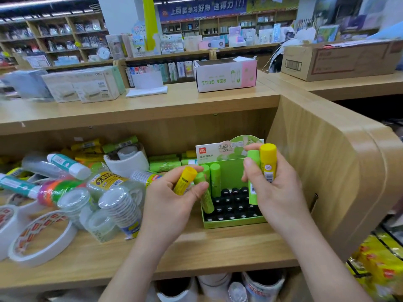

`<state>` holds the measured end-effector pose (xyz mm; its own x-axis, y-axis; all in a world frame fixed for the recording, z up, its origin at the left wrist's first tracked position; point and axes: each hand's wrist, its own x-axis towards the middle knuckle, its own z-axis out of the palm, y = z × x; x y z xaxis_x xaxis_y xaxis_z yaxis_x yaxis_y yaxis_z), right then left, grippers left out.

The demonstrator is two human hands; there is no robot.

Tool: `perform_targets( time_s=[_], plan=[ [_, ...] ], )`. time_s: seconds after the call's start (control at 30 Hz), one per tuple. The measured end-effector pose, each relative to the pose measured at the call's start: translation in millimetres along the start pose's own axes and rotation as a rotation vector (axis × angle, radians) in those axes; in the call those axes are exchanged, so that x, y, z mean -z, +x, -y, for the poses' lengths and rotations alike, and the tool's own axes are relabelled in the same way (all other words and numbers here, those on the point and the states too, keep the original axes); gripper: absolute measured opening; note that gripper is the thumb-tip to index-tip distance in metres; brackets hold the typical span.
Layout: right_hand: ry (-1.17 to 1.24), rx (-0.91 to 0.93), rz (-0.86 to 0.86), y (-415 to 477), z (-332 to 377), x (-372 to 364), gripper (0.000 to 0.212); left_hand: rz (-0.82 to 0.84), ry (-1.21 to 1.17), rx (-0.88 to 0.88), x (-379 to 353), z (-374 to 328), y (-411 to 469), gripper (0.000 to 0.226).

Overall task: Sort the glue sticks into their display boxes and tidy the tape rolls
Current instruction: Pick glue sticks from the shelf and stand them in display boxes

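- Scanning from the left: tape rolls lie in a jumble on the shelf. The white ones lie flat near the front edge, and the clear stacks are tipped over just beside the left hand. Neither hand touches them.
- Behind the tape, loose glue sticks, yellow and green, lie on their sides along the back of the shelf.
- Left hand: the fingers are curled round two sticks. The left yellow stick slants with its cap up and to the right. The left green stick is pinched under the thumb and stands near upright, with its lower end down at the front-left corner of the green box.
- Green box: it sits on the shelf between the two hands. Most of its black sockets are empty, and two standing sticks are upright in the back-left corner.
- Right hand: it is clasped round two more sticks, both upright. The right green stick hangs with its foot over the right side of the sockets. The right yellow stick sits higher beside it, with its cap above the fingers.
- Our reading: both green sticks already point down along their long axis at the sockets, so each needs only a short straight drop. The left one is nearer and looks likely to go in first.
- The yellow sticks probably belong elsewhere. We cannot make out a box for them.
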<state>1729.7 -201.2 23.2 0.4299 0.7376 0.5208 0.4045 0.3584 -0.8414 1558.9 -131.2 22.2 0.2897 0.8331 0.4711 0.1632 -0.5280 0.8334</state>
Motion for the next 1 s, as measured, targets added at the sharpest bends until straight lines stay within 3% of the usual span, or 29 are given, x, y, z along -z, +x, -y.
perform_targets(
  time_s=[0.2, 0.47, 0.8, 1.0],
  plan=[
    [-0.174, 0.097, -0.011, 11.9, -6.4, -13.8, 0.006, 0.0, 0.119, -0.094, -4.5, 11.5, -5.6, 0.022],
    [-0.498, 0.166, 0.046, 13.5, -26.3, -20.4, 0.023, -0.023, 0.143, -0.218, -5.1, 25.1, -9.0, 0.032],
    [-0.548, 0.231, 0.092, 13.4, -31.4, -22.0, 0.039, -0.041, 0.121, -0.255, -6.9, 30.5, -10.3, 0.037],
    [-0.504, 0.304, 0.061, 13.8, -28.6, -25.8, 0.017, -0.033, 0.122, -0.265, -6.5, 29.9, -12.0, 0.036]
  ],
)
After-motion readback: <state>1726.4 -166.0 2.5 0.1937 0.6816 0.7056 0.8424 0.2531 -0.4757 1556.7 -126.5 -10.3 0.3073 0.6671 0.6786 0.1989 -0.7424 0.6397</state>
